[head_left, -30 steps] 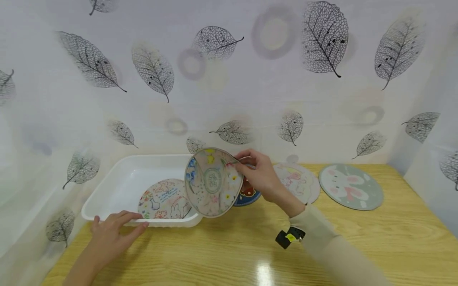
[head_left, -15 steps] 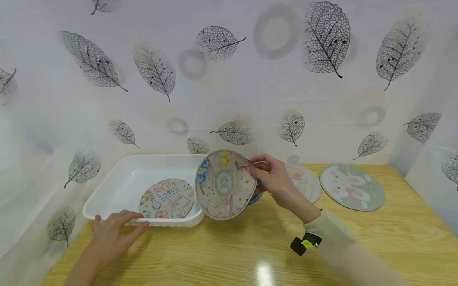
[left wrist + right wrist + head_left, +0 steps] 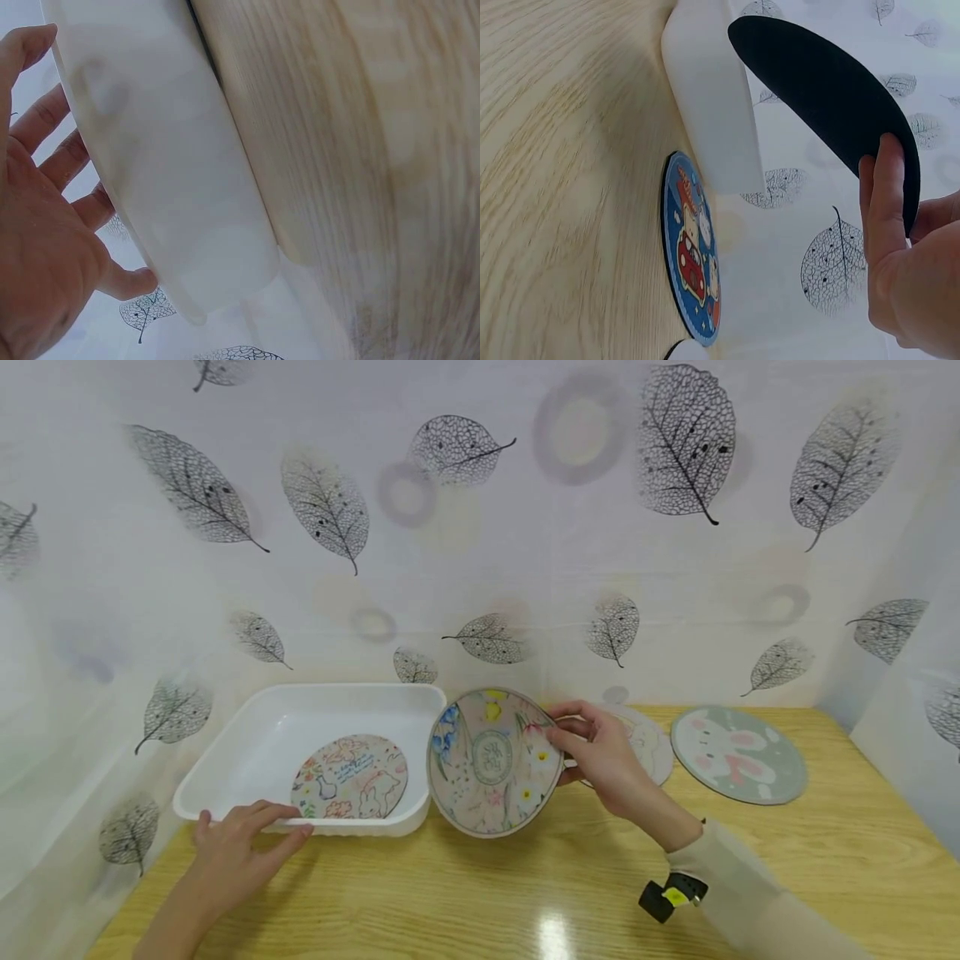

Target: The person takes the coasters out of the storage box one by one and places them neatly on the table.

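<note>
A round mat with a flower print (image 3: 480, 802) is held up at a tilt by my right hand (image 3: 611, 764), just right of the white tray's corner. Thumb and fingers pinch its right edge; its black underside (image 3: 817, 82) shows in the right wrist view. My left hand (image 3: 228, 860) rests at the front left rim of the white tray (image 3: 262, 727), its fingers spread and fairly straight along the edge. Inside the tray lies a round mat with rabbit drawings and blue writing (image 3: 352, 777), leaning toward the front wall.
A blue round mat with a red car (image 3: 694, 247) lies on the wooden table (image 3: 420, 902), hidden in the head view. To its right lie a pale pink mat (image 3: 652, 743) and a grey-green rabbit mat (image 3: 738, 756). A leaf-printed curtain (image 3: 495, 552) hangs behind.
My right hand has carried the flowered mat rightward and slightly down, off the tray's corner, so it now covers the blue mat in the head view. The left hand stays put.
</note>
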